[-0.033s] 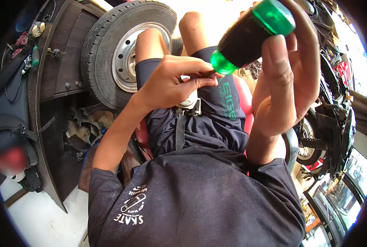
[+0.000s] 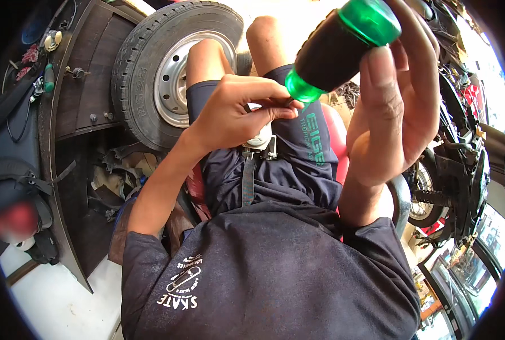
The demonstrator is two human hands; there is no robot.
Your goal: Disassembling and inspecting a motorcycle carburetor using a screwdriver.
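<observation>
A large screwdriver [image 2: 333, 54] with a see-through green handle and a black grip band is tilted in front of my chest, close to the camera. My right hand [image 2: 393, 116] holds the butt of the handle between thumb and fingertips. At the handle's lower-left end, the closed fingers of my left hand [image 2: 249, 110] pinch a dark thin piece that looks like the shaft; its tip is hidden. Below the left hand, a whitish rounded part with a metal bracket [image 2: 259, 141] lies at my lap, partly covered. A dark strap [image 2: 248, 181] runs down from it.
A wheel with a tyre [image 2: 133, 85] stands just left of my knees. Further left is a dark wooden cabinet [image 2: 91, 73] with scraps in its lower opening. A motorcycle [image 2: 442, 195] stands on the right. Under me shows a red seat [image 2: 335, 139].
The screwdriver handle has shifted slightly left and turned a little in my right fingers. My left hand stays almost where it was.
</observation>
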